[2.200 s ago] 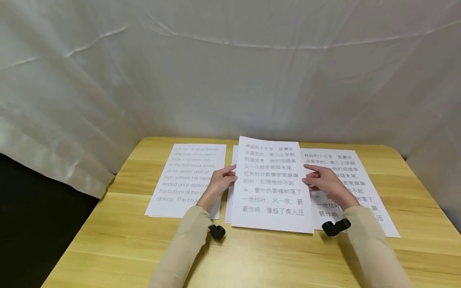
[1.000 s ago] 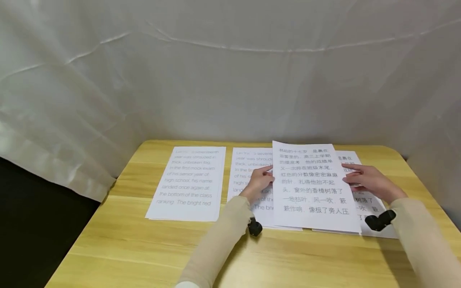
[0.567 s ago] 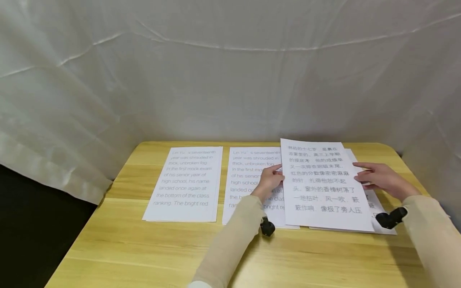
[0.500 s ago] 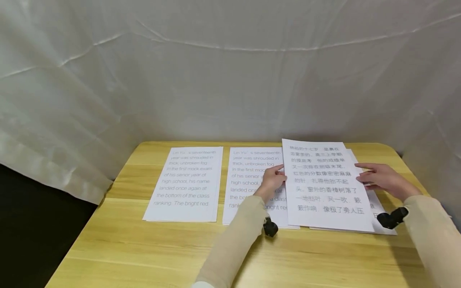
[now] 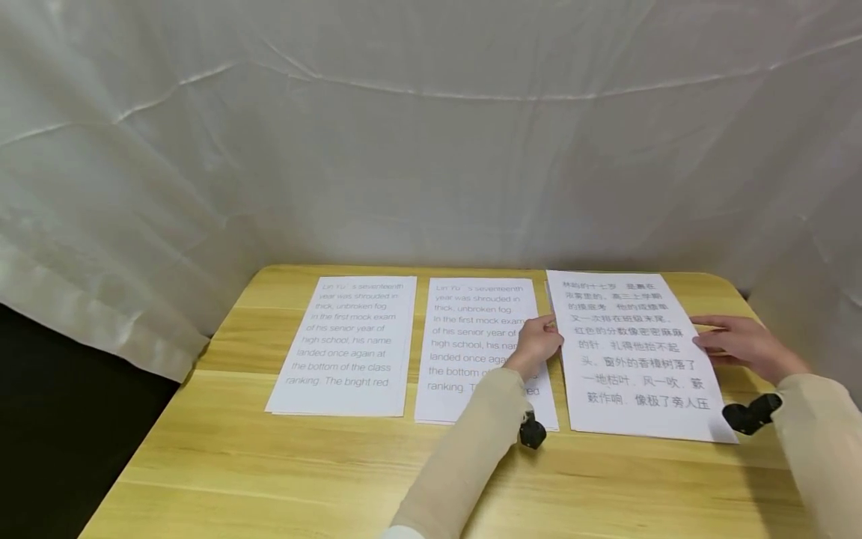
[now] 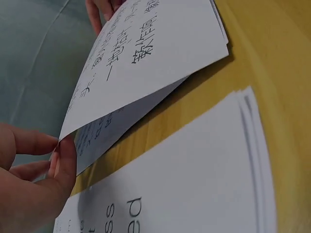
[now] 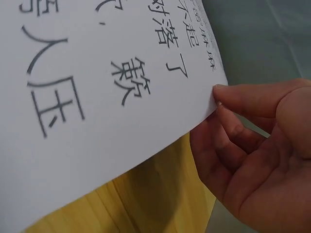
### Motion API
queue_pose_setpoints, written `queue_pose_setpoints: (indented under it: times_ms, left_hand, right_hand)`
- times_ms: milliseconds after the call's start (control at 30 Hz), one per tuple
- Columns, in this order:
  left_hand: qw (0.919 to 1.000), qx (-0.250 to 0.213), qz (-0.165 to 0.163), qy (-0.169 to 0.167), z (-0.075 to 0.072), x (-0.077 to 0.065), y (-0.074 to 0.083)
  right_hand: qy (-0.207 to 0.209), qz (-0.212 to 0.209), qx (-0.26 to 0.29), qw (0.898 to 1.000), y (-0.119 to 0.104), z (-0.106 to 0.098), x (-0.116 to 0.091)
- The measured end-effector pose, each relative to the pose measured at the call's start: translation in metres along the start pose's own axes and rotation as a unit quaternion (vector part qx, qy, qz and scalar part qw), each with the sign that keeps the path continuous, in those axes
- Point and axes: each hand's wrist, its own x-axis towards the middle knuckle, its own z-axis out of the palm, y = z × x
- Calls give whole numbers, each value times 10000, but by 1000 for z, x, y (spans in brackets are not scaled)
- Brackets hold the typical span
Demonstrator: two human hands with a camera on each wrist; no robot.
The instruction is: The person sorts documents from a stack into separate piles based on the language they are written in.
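Note:
A sheet of paper (image 5: 629, 359) printed with Chinese text hangs just over another Chinese-text sheet (image 6: 99, 145) at the right of the table. My left hand (image 5: 539, 344) pinches its left edge between thumb and fingers, and my right hand (image 5: 750, 346) pinches the right edge. In the left wrist view the held sheet bows upward along the left side, with a gap beneath it. The right wrist view shows the thumb and fingertips of my right hand (image 7: 252, 141) on the paper's edge. Most of the lower sheet is hidden.
Two stacks of English-text paper lie to the left: one left stack (image 5: 343, 344) and one middle stack (image 5: 471, 322), partly under my left forearm. They rest on a wooden table (image 5: 303, 479). A pale curtain (image 5: 431, 180) stands behind the table's back edge.
Both hands have carried the Chinese-text sheet from over the middle stack rightward, then lowered it over the right-hand sheet. The middle stack's text has come into view.

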Motion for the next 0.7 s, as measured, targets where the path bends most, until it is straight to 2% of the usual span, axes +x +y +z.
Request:
queue_pose_setpoints:
  times_ms: [200,533,700]
  left_hand:
    - [9995,88,7,-291,6,-5,3]
    - [9989,218,71,-412,9,-7,4]
    - [9986,312,26,-436,8,-5,3]
  right_hand:
    - [114,131,-184,9997,4,-3,-3]
    - [412,421,-272,9979,8,-2,1]
    - [487,396,-376,9973,7,0,2]
